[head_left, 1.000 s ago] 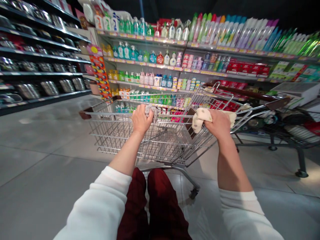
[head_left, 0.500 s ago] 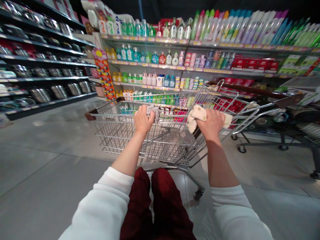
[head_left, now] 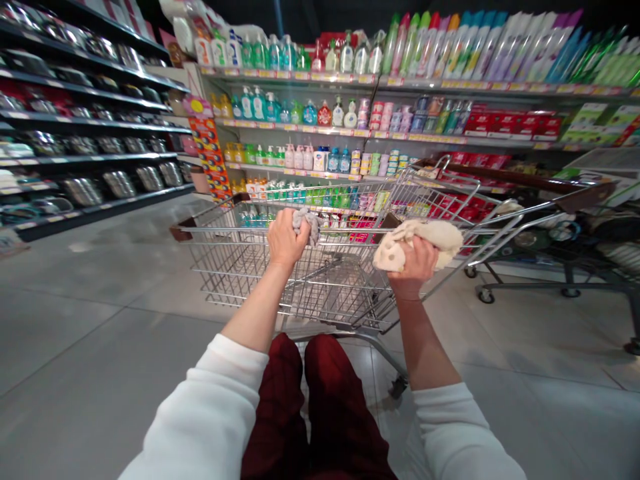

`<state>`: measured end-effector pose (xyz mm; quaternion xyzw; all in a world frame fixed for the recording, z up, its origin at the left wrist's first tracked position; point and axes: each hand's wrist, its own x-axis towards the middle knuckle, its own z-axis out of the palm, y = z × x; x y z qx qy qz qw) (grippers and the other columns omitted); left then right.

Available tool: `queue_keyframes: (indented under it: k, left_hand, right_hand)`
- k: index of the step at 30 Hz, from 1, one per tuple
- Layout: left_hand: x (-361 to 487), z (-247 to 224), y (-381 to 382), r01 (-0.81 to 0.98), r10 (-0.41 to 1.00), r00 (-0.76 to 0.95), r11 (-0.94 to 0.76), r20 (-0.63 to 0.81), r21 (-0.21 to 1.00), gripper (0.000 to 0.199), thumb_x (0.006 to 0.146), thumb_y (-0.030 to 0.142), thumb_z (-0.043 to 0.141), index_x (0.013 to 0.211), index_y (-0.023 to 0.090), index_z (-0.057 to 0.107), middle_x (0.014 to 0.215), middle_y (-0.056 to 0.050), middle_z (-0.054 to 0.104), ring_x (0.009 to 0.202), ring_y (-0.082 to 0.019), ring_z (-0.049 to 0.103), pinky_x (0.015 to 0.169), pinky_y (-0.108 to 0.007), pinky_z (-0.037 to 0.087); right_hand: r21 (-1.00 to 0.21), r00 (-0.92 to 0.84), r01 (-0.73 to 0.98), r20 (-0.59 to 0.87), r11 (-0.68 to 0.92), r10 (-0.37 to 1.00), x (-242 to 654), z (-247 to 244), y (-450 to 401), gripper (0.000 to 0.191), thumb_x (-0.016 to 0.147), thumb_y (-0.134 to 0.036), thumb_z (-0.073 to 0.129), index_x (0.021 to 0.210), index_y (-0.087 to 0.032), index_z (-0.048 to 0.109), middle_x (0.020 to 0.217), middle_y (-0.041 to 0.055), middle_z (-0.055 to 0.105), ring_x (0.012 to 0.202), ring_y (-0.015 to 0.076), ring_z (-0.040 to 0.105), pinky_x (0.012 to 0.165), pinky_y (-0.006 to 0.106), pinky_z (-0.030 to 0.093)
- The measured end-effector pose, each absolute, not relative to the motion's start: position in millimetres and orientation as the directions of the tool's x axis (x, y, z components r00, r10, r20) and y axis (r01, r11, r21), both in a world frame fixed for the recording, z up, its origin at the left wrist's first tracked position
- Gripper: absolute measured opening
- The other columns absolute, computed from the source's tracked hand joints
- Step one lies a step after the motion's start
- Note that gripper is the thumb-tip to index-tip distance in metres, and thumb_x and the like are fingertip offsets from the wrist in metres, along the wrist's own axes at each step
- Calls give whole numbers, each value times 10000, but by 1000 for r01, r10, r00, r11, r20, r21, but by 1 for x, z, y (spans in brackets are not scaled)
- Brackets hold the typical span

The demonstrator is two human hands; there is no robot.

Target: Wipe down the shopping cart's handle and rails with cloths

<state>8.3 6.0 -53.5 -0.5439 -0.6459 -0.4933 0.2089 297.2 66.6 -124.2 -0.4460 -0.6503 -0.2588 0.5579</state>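
Observation:
A wire shopping cart [head_left: 240, 267] stands sideways in front of me. My left hand [head_left: 285, 239] is closed around a bunched grey cloth [head_left: 311, 225] at the cart's near top rail. To the right, my right hand [head_left: 414, 263] grips a crumpled cream cloth [head_left: 437, 239] with darker spots. That cloth is in front of the cart's upper right side; whether it touches the wire I cannot tell. Part of each cloth is hidden inside the fingers.
Shelves of bottles and spray cans [head_left: 345, 130] run behind the cart. Metal pots [head_left: 83, 190] fill a rack at the left. A second cart [head_left: 570, 267] stands at the right. Grey tiled floor [head_left: 100, 347] lies on both sides.
My right hand has come down and toward me, turning at the wrist, with the cream cloth bunched in it. My left hand has hardly moved.

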Motion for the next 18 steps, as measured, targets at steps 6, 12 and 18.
queue_keyframes:
  k: [6,12,18]
  left_hand:
    - [12,-54,5,915,501,-315,-65,806,398,130,938,348,448,957,249,530,954,-79,646,937,-251,606,843,-379,451]
    - [14,-54,7,916,502,-316,-58,805,396,132,945,352,454,953,247,534,965,-75,654,946,-245,609,841,-371,455]
    - [15,-54,7,914,508,-312,-70,803,400,150,951,354,443,968,244,543,989,-88,657,969,-258,614,863,-386,456]
  right_hand:
    - [-153,-229,849,756,506,613,300,-228,46,369,808,-331,603,1122,-209,754,1254,148,704,1094,310,603,1023,469,424]
    - [-297,-143,840,687,454,713,284,-252,24,313,853,-357,586,1086,-255,768,1252,95,725,1229,330,582,1123,492,376]
    - [-411,64,739,831,534,552,296,-179,24,278,803,-360,568,981,-211,721,1054,104,755,1076,282,658,1002,437,500]
